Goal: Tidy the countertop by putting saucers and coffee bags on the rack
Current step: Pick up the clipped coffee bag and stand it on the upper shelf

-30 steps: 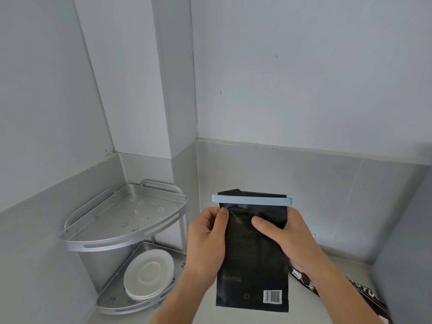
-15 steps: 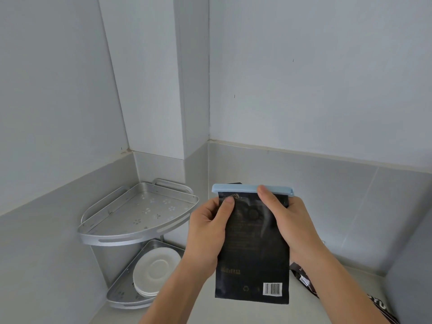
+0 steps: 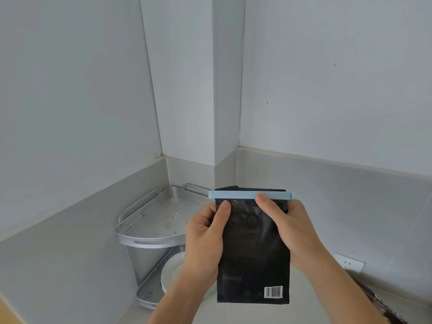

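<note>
**Coffee bag held upright in both hands**

We see a black coffee bag (image 3: pixel 253 249) held upright in the lower centre of the frame, barcode at its lower right corner. A light blue clip (image 3: pixel 250 195) runs across its folded top. The left hand (image 3: pixel 205 239) grips the bag's left edge, thumb pressed on the front face. The right hand (image 3: pixel 292 228) grips the right edge, thumb laid against the clip. The two-tier corner rack (image 3: pixel 149 232) sits lower left of centre, just beside the left hand. White saucers (image 3: pixel 171 271) lie on its lower tier, partly hidden by the forearm. A second dark bag (image 3: pixel 383 305) lies on the countertop (image 3: pixel 311 309) at lower right
</note>
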